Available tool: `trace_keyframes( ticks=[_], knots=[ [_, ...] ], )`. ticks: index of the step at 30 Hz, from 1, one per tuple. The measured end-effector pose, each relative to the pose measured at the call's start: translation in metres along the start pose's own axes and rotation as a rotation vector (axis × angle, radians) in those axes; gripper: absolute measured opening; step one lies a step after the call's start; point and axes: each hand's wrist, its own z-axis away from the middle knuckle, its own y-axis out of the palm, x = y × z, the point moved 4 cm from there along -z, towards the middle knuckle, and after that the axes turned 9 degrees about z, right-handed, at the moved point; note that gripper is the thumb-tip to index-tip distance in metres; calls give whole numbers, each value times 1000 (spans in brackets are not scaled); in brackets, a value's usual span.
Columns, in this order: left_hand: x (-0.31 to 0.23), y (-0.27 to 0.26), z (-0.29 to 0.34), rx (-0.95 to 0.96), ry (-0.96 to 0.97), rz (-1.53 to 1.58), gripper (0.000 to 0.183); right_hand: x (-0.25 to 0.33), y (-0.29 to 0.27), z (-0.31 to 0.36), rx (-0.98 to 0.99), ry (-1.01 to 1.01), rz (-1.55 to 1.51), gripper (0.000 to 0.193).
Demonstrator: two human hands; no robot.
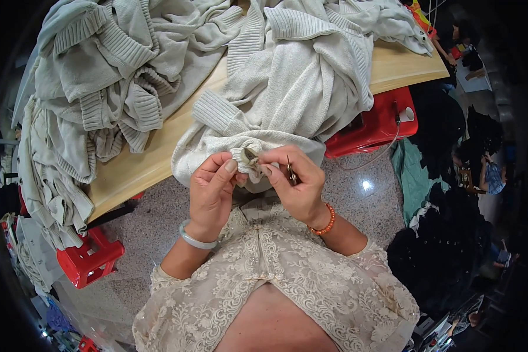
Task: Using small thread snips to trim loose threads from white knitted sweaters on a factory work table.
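Note:
A cream knit sweater point(311, 88) lies over the table's near edge, a bunched part of it raised between my two hands. My left hand point(214, 182) is closed, pinching the ribbed knit with thumb and fingers. My right hand point(296, 176) pinches the same bunched spot from the other side. Tucked in that hand is a small dark metal tool point(292, 172), which looks like thread snips; the fingers partly cover it. A dark, pointed patch point(250, 154) shows in the gathered knit between the fingertips; I cannot tell what it is.
More cream knit garments point(111, 64) are heaped on the wooden table point(135, 176) to the left, some hanging over its edge. A red plastic stool point(387, 126) stands at the right, with a cable near it; another red stool point(91, 258) is lower left. Dark cloth point(446, 252) lies at the right.

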Motion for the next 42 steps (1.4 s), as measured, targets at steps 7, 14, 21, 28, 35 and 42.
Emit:
trace_keyframes(
  ticks=[7, 14, 21, 28, 35, 42],
  knots=[
    [3, 4, -2, -13, -11, -20, 16, 17, -2, 2, -16, -229, 392, 38],
    [2, 2, -2, 22, 129, -251, 17, 0, -4, -13, 64, -148, 278, 33],
    [-3, 13, -4, 91, 184, -480, 32, -2, -5, -15, 93, -29, 112, 13],
    [-11, 10, -8, 212, -3, -481, 29, -5, -6, -18, 162, 16, 58, 12],
    [-10, 4, -8, 171, -8, -527, 24, -12, -6, -16, 232, 175, -67, 18],
    [-10, 3, -9, 146, 14, -497, 22, 4, -38, -16, 166, -111, 270, 40]
  ],
)
